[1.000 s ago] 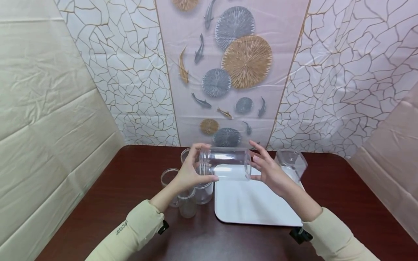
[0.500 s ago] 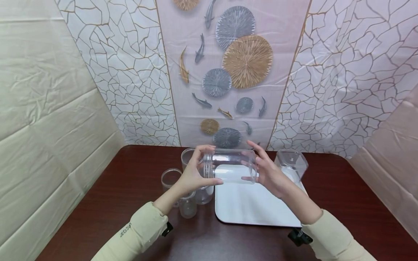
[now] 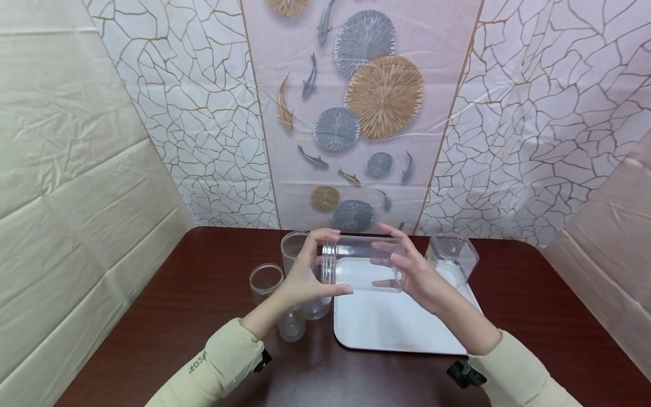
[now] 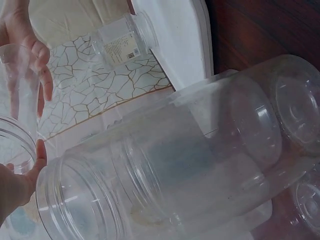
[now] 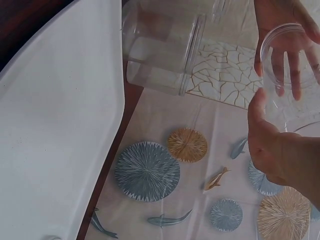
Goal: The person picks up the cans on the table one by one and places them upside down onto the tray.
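A clear plastic jar point(image 3: 356, 263) lies sideways in the air above the white tray, its ribbed, threaded mouth to the left. My left hand point(image 3: 305, 277) grips it around that neck, thumb below and fingers over the top. At the base end, my right hand point(image 3: 424, 280) holds the jar with thumb in front; several of its fingers show through the clear wall. In the right wrist view the right hand point(image 5: 275, 150) is at the jar's side, and the left hand's fingers point(image 5: 295, 75) show through the plastic.
Several clear jars stand left of the tray point(image 3: 396, 330): a tall one point(image 3: 294, 244), a medium one point(image 3: 266, 277) and a small one point(image 3: 291, 328). Another clear jar point(image 3: 455, 254) stands at the tray's back right; a label point(image 4: 121, 49) shows on it. A patterned backdrop point(image 3: 335, 130) hangs behind the dark table.
The held jar and my left hand have shifted right and slightly down. My right hand's fingers now reach farther along the jar's base end than before.
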### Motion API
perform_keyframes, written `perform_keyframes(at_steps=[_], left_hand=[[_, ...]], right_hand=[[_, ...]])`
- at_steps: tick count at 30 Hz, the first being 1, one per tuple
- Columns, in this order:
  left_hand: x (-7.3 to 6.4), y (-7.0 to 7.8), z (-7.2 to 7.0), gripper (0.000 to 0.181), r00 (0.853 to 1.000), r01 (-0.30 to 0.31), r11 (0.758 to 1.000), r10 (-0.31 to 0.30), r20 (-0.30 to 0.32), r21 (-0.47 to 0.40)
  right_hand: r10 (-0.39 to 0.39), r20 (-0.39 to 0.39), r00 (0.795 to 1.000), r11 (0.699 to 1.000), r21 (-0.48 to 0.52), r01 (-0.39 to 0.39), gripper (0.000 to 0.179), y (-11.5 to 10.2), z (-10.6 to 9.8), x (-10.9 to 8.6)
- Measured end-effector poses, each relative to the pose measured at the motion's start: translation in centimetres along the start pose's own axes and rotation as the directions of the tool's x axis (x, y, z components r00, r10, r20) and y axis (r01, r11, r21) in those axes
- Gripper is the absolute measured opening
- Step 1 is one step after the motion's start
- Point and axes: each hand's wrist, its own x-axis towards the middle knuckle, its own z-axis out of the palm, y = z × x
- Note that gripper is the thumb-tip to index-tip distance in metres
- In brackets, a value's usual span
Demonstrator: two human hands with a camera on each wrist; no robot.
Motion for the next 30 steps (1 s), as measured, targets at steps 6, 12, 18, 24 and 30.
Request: perform_keyframes(at_steps=[6,12,18,24,30], left_hand=[[-0.23,0.07,0.16,0.081,1.0,-0.008,0.999,0.008,-0.005,0.033],[-0.37,-0.03,0.24,0.082,0.999,-0.037,0.997,0.036,0.012,0.068],[-0.25,0.04,0.24,0.082,0.999,-0.042,0.995,0.041,0.021,0.089],[-0.24,0.13,0.21,0.083,0.999,-0.028,0.995,0.025,0.03,0.094],[-0.29,0.17,0.17,0.083,0.999,-0.028,0.996,0.025,0.036,0.084]], right_hand=[[-0.013,-0.001,1.0,0.999,-0.032,0.013,0.037,0.17,-0.07,-0.05],[-0.011,-0.009,1.0,0.999,-0.049,0.011,0.033,0.13,-0.03,-0.17],[-0.007,-0.033,0.999,0.997,-0.075,0.004,0.031,-0.12,0.0,-0.32],[-0.002,-0.033,0.999,0.996,-0.089,-0.001,0.032,-0.39,0.0,-0.37],[0.006,-0.041,0.999,0.995,-0.104,-0.01,0.031,-0.54,0.03,-0.35]])
